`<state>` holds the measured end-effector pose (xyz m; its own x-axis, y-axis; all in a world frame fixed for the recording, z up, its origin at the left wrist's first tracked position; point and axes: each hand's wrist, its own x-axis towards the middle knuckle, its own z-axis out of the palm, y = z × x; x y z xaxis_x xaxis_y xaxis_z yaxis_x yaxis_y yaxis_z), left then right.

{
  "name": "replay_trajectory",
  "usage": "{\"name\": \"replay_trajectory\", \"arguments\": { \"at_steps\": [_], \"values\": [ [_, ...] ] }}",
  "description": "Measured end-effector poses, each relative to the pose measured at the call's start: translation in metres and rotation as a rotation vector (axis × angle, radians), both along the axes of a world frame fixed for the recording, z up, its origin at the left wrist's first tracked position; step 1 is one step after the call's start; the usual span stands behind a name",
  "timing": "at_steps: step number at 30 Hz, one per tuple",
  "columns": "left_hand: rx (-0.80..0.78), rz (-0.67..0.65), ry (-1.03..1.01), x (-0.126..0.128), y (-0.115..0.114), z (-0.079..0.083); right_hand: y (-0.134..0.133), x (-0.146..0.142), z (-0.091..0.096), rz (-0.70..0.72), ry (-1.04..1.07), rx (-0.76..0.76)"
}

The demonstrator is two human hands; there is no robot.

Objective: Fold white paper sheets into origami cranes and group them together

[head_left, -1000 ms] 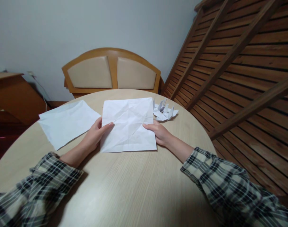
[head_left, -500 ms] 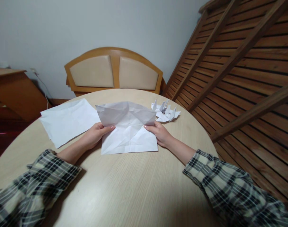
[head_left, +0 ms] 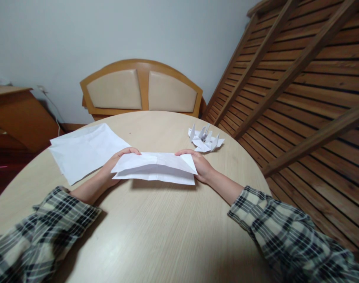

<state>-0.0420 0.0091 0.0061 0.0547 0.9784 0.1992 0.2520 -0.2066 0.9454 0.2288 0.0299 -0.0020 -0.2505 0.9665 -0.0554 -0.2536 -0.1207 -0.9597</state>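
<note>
A white sheet of paper [head_left: 156, 162] is bent double along a crosswise crease, its two layers gaping toward me. My left hand [head_left: 116, 163] grips its left end, the thumb on top near the fold. At the right end my right hand [head_left: 198, 163] pinches it the same way, with the other fingers underneath and partly hidden. The sheet is held just over the table, with a shadow below it.
Loose white sheets [head_left: 85, 153] lie on the round wooden table [head_left: 167, 236] at the left. Several folded paper cranes [head_left: 206, 139] cluster at the back right. Beyond the table stands a padded headboard [head_left: 142, 88]; slatted wood [head_left: 300, 86] leans at the right.
The sheet has gone from mostly spread out to bent double, its far part now folded over toward me. Both hands have kept their hold, thumbs now at the fold.
</note>
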Motion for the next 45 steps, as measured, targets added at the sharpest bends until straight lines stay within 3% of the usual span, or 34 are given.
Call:
{"name": "replay_trajectory", "arguments": {
  "at_steps": [2,6,10,14,19,24,29,37,41,45],
  "values": [
    [-0.138,-0.040,-0.288,-0.001,0.004,-0.002,-0.001,-0.001,-0.001,0.006,0.016,0.006],
    [-0.353,0.030,-0.784,0.007,0.013,0.000,0.001,-0.006,-0.005,-0.086,0.060,0.042],
    [-0.356,-0.129,-1.067,0.019,0.006,0.008,0.004,-0.010,-0.013,-0.248,0.043,0.161],
    [-0.408,-0.231,-1.008,0.030,-0.005,0.009,-0.002,-0.015,-0.019,-0.255,-0.097,0.361],
    [-0.418,-0.106,-0.921,0.035,-0.004,-0.002,-0.018,-0.020,-0.015,-0.056,-0.320,0.629],
    [-0.364,-0.023,-0.814,0.032,0.002,-0.009,-0.025,-0.017,-0.007,0.163,-0.393,0.704],
    [-0.295,-0.049,-0.684,0.032,0.001,-0.010,-0.027,-0.012,-0.001,0.210,-0.277,0.638],
    [-0.209,-0.062,-0.595,0.032,-0.001,-0.016,-0.027,-0.013,-0.008,0.287,0.078,0.353],
    [-0.183,0.050,-0.575,0.034,-0.005,-0.009,-0.025,-0.012,-0.007,0.284,0.062,0.268],
    [-0.212,0.016,-0.495,0.034,-0.009,-0.003,-0.027,-0.015,-0.004,0.242,-0.062,0.245]
  ]
}}
